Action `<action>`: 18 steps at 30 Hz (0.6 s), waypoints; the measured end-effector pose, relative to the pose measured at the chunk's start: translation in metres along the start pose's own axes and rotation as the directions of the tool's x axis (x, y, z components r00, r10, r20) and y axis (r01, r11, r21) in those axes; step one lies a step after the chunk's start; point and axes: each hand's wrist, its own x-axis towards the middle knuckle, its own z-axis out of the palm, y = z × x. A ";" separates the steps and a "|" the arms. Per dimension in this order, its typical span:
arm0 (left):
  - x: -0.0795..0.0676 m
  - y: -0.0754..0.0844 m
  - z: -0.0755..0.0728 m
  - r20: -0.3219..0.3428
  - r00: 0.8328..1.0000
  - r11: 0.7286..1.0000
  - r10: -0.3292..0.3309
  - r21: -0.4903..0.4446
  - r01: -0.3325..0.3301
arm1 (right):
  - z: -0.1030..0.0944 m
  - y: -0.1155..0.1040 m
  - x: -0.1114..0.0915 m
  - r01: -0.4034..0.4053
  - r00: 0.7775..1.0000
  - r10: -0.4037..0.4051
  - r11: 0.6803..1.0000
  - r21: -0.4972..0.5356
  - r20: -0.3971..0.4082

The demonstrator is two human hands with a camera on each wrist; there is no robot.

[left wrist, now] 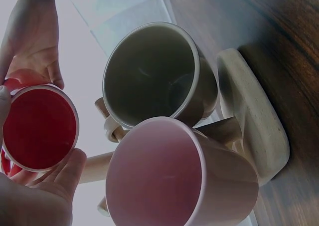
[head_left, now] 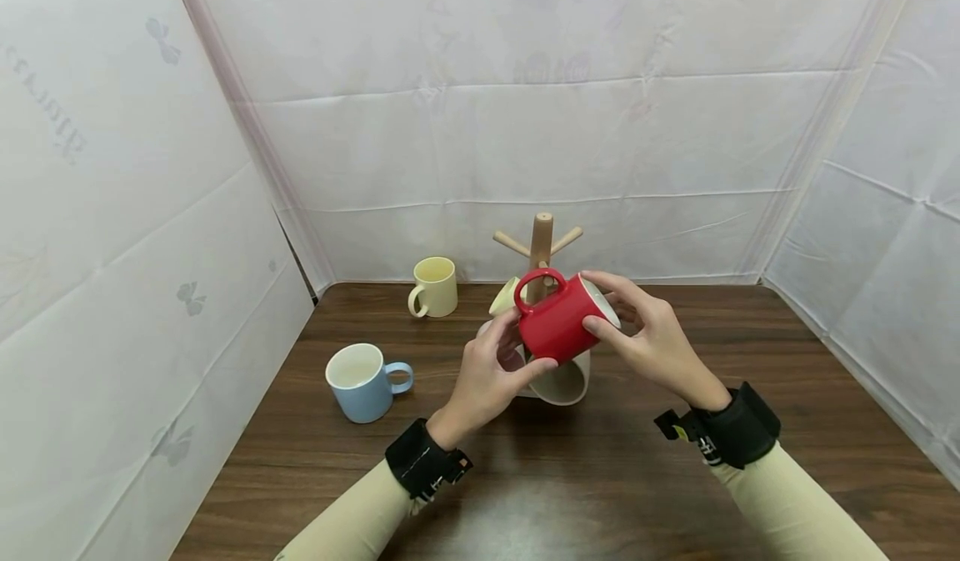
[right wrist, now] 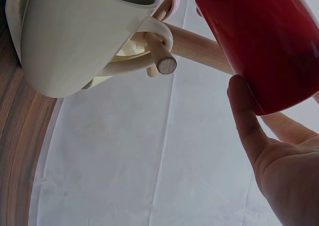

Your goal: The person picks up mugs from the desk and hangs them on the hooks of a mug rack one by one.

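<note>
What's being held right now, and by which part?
The red mug, in both hands: the left hand grips one end, close to the handle; the right hand, the opposite, white end.

Person's left hand (head_left: 480,378) and right hand (head_left: 652,340) hold a tilted glossy red mug (head_left: 558,319), handle uppermost, right fingers at its white end, in front of a pale wooden rack with angled pegs (head_left: 542,240). To the left, upright on the dark brown wood-grain table (head_left: 600,478): light blue mug with whitish interior (head_left: 365,398), pale yellow mug (head_left: 441,293) farther back.
</note>
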 end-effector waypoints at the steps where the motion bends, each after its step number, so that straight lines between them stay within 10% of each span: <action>1: 0.000 0.000 0.000 0.000 1.000 1.000 -0.003 0.003 0.003 | 0.000 0.000 0.000 -0.003 1.000 0.003 1.000 -0.003 0.001; 18: 0.010 0.034 -0.004 -0.018 1.000 1.000 -0.012 0.014 0.013 | 0.005 0.052 -0.002 -0.052 0.999 0.053 0.997 -0.049 0.010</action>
